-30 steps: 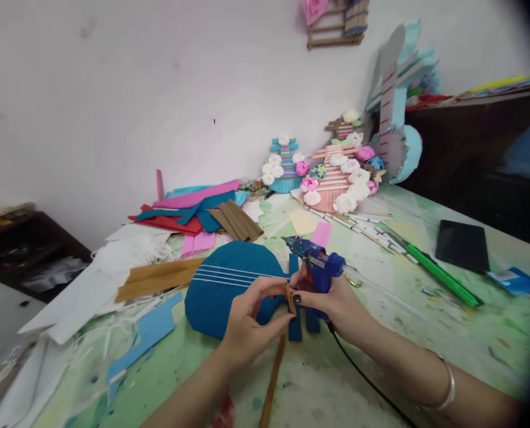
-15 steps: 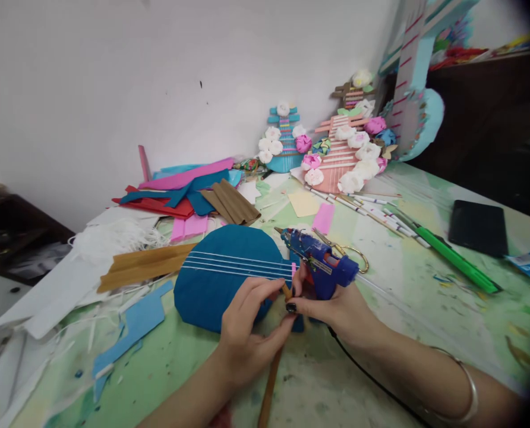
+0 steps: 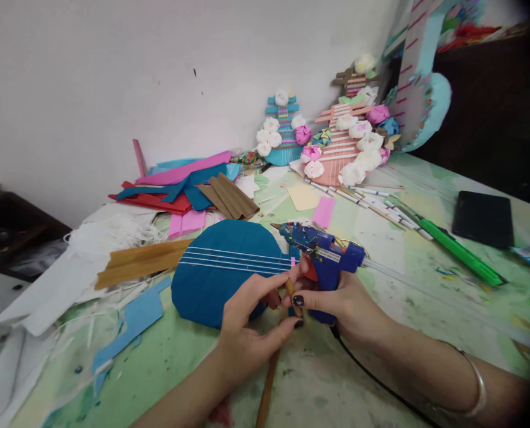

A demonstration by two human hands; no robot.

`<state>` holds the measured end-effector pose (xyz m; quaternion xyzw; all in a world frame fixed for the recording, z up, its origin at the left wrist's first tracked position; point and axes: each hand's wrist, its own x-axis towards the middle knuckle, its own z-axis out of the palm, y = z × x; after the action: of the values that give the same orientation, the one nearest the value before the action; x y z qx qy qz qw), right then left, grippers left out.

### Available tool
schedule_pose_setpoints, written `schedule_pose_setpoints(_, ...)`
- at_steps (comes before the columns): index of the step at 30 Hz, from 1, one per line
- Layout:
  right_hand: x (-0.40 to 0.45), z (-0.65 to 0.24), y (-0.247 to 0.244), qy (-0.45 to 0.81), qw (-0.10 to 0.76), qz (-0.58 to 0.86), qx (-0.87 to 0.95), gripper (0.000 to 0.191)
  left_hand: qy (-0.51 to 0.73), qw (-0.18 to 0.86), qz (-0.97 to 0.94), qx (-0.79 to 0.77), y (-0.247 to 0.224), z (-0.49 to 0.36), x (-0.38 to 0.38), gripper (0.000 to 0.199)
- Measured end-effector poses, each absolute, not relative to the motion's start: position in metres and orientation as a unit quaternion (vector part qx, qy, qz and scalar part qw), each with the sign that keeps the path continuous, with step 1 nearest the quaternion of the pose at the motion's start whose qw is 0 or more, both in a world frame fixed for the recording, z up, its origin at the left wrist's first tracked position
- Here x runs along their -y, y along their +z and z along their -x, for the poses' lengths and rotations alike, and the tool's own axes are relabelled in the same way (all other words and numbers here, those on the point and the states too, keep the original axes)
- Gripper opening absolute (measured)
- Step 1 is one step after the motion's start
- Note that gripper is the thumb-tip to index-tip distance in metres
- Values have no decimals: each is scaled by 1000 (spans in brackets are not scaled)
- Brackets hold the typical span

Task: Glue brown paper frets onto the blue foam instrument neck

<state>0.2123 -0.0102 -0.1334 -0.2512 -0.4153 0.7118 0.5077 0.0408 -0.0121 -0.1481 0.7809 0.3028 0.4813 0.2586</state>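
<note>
A dark blue paper guitar shape (image 3: 215,297) with white strings and a small pink strip (image 3: 293,261) lies flat in front of me. My left hand (image 3: 247,327) is closed over the near side of its neck, pinching a narrow mustard-brown paper strip (image 3: 268,380) that trails toward me. In my right hand (image 3: 358,306) is a blue hot glue gun (image 3: 330,252), its nozzle pointing left above the guitar. My right thumb also touches the strip beside the left fingers. The strip's end is partly hidden by fingers.
Crepe paper pieces (image 3: 229,193) are heaped at the back left, near white string (image 3: 113,232) and light blue scraps (image 3: 138,315). Flower-covered paper guitars (image 3: 336,145) lean on the wall. A green cutter (image 3: 461,252) and black tablet-like object (image 3: 483,219) lie right. The gun's cord (image 3: 372,371) runs toward me.
The glue gun has turned more level and shifted slightly right. My left fingers have opened out a little along the strip, and the right thumb now presses on it. The view has shifted slightly.
</note>
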Motion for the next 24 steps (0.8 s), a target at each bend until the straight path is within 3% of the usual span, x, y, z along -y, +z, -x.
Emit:
schedule_pose_setpoints(9,13,-213,-131,736,510,235,379,32,502,295,-759,-290,-149,-40,14,59)
schedule_pose_setpoints(17,13,-211,-130,746,515,221,360,33,473,454,-701,-279,-152,-41,14,56)
schedule_pose_setpoints(24,16,-212,-130,742,519,223,360,34,463,502,-675,-280,-150,-43,15,61)
